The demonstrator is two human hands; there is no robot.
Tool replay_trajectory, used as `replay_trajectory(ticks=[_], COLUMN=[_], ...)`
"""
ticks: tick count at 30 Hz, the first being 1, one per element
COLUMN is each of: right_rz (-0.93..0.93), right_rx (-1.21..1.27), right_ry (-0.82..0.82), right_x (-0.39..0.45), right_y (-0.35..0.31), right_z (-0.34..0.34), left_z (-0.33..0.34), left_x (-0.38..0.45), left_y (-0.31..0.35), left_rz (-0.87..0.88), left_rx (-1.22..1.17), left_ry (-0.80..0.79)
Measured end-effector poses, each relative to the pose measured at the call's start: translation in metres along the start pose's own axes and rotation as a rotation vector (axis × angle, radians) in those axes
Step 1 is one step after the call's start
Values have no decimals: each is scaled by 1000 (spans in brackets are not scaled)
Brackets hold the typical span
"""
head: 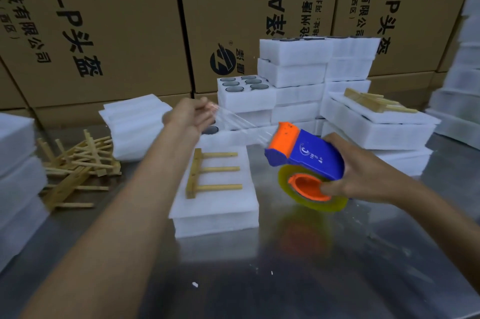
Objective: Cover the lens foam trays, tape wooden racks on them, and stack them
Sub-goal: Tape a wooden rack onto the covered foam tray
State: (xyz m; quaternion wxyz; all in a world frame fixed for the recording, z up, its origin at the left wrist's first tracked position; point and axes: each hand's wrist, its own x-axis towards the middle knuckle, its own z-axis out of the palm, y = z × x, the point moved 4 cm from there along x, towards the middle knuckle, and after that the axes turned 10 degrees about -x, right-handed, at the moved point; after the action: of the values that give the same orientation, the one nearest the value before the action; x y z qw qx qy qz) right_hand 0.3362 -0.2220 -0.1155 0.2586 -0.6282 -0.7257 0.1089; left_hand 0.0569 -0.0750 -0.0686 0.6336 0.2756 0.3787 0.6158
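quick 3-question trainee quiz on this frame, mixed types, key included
1. True or false: the wooden rack lies on the covered foam tray.
2. What does the right hand hold?
A. scissors
B. tape dispenser
C. marker
3. Fill in: the left hand pinches the end of the clear ____.

Key: 1 true; 2 B; 3 tape.
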Motion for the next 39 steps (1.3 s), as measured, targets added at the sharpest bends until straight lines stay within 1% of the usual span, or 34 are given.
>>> replay_trajectory(ticks=[2,5,7,9,12,14,17,21,23,27,30,33,36,39], right_rz=[-20,8,-3,-23,-15,-13,-30,-69,-64,-53,-35,-33,-23,-11], right_rx=[-8,37,58,63,85,60,11,-43,-75,-131,-140,-214,-267,-304], right_ry=[29,2,-30,-60,-115,-144,-188,-315,-368,-457,-487,-523,-548,-583], right_x=[-11,-12,-8,-4,5,13,27,49,57,63,72,80,87,94], right_y=[6,15,16,15,18,19,13,-7,-12,-16,-19,-21,-21,-20], right_z=[-2,-1,1,0,-4,-8,-13,-14,-12,-5,-10,-12,-10,-6], left_z=[-23,-41,-45,-49,-57,-60,-68,-98,-115,-133,-140,-150,-161,-169], left_x=[3,-3,-7,-9,-15,-24,-36,-37,-33,-22,-15,-13,-14,-14], left_y=[16,10,4,3,4,9,16,25,33,46,36,21,9,-2], left_rz=[6,-80,-108,-47,111,219,325,383,398,402,360,330,356,320], left_rx=[-4,-33,-39,46,108,64,-26,-130,-145,-100,-75,-60,-107,-129], left_ry=[25,-25,-67,-53,74,152,209,311,337,325,334,332,389,393])
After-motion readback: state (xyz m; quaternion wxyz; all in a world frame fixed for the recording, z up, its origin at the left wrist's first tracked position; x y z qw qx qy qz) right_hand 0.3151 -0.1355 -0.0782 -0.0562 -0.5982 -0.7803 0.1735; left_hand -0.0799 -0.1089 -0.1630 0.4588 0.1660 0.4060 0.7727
